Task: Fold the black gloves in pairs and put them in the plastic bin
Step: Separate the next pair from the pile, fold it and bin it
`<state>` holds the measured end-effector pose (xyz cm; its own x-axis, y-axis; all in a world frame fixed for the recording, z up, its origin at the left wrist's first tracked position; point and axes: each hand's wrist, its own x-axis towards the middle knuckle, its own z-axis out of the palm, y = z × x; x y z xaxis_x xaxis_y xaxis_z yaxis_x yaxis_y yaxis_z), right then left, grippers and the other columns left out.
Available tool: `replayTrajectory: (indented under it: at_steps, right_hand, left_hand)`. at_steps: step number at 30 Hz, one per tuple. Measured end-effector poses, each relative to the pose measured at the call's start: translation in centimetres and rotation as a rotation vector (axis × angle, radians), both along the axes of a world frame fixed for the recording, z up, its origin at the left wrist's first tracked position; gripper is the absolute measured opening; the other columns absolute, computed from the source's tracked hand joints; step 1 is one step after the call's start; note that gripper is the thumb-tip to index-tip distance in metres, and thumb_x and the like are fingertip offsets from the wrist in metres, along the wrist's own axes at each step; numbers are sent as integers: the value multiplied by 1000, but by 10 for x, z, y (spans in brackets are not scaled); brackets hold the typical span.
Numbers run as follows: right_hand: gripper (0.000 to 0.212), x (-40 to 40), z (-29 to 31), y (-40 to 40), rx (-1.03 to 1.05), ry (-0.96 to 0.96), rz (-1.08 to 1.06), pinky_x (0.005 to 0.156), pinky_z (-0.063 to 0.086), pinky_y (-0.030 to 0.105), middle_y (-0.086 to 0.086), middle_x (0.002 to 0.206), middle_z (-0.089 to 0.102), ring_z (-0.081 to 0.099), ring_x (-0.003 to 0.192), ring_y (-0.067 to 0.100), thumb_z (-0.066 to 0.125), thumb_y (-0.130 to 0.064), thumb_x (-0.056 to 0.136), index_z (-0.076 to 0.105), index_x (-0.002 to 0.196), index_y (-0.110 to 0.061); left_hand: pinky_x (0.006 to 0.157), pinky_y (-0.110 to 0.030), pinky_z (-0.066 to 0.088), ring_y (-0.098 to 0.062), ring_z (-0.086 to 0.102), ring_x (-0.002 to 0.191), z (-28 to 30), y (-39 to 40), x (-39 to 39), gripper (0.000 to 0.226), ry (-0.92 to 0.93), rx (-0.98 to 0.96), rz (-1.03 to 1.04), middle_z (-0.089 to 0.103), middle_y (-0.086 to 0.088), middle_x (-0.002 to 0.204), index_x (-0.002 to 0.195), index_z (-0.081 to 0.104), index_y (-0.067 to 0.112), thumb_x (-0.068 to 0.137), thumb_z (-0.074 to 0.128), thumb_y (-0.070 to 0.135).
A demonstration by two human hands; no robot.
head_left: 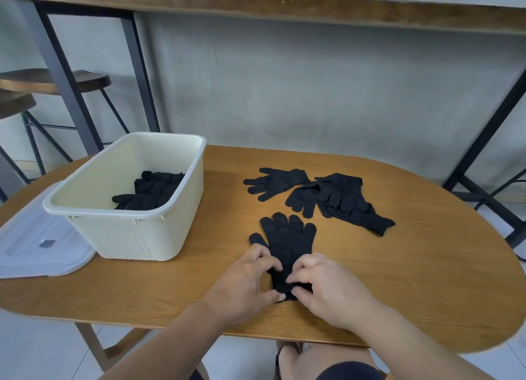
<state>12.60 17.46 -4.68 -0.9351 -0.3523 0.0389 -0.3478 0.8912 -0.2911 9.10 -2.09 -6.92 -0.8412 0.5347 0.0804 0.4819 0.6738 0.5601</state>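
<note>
Head camera looks forward and down, close over the table (427,280) (single view).

The person's 2 forearms are bare from elbow to wrist, with no sleeve showing on either, and the left hand (247,277) and right hand (321,283) carry no rings, watch or bands that can be made out. Below the table edge, 1 bare knee shows, with the dark hem of a pair of shorts (350,371) across the thigh. Beside that knee a dark strap (280,361) curves down, though what it belongs to cannot be told.
</note>
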Motion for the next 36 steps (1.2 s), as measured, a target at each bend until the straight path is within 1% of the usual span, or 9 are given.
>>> replayTrajectory:
  at_steps: [5,12,15,17,20,24,29,32,36]
  right_hand:
    - [31,3,-2,2,-18,12,-1,93,42,21,-23,117,53,43,112,-2,50,-43,97,64,124,-38]
    - [41,9,2,1,-2,-52,-8,94,43,22,-25,121,45,39,113,-4,50,-56,93,59,129,-39]
    - [37,9,5,0,-31,-75,-24,93,43,22,-26,117,46,39,110,-4,44,-54,96,64,124,-39]
    - [35,7,7,-2,-53,-102,-38,93,42,22,-25,112,49,40,108,-4,42,-51,99,70,114,-37]
    - [30,2,10,-5,-84,-140,-71,93,40,23,-24,108,51,42,107,-4,48,-46,98,74,104,-35]
    - [21,-2,12,-10,-120,-155,-127,90,38,20,-25,109,51,42,108,-3,60,-44,92,74,105,-35]
    - [22,-2,10,-11,-124,-152,-155,89,35,19,-24,110,51,42,109,-1,61,-45,91,73,106,-34]
    - [24,-3,8,-10,-153,-173,-152,88,35,18,-24,106,53,43,106,-2,56,-45,94,75,100,-32]
    - [25,-3,8,-7,-154,-174,-141,85,33,15,-24,108,55,43,106,-3,53,-40,96,76,96,-29]
  left_hand:
    - [70,-8,33,2,45,86,-1,0,1,27,31,-14,-20,34,23,111,105,61,34,84,68,49]
    - [80,-13,39,2,46,93,2,-3,8,28,73,-22,-58,37,24,111,106,63,33,88,58,53]
    - [80,-16,42,2,48,93,4,-8,3,23,103,42,23,45,22,107,102,67,30,93,51,45]
    - [91,-20,44,2,46,103,5,-9,-8,25,183,13,124,48,19,112,113,64,29,96,50,41]
    - [106,-26,35,-6,38,121,5,-5,-25,47,164,-153,184,44,14,131,134,52,27,95,46,52]
    - [109,-32,31,-11,34,128,3,1,-36,57,174,-349,158,40,11,138,141,44,27,94,40,60]
    - [108,-30,31,-12,35,126,7,7,-39,48,273,-312,182,43,10,135,138,47,26,97,40,50]
    - [113,-30,26,-10,30,134,14,21,-45,47,276,-239,66,38,10,144,143,42,23,100,40,42]
    - [117,-32,16,-13,17,143,13,34,-55,56,189,-401,-73,24,5,156,150,31,22,100,36,48]
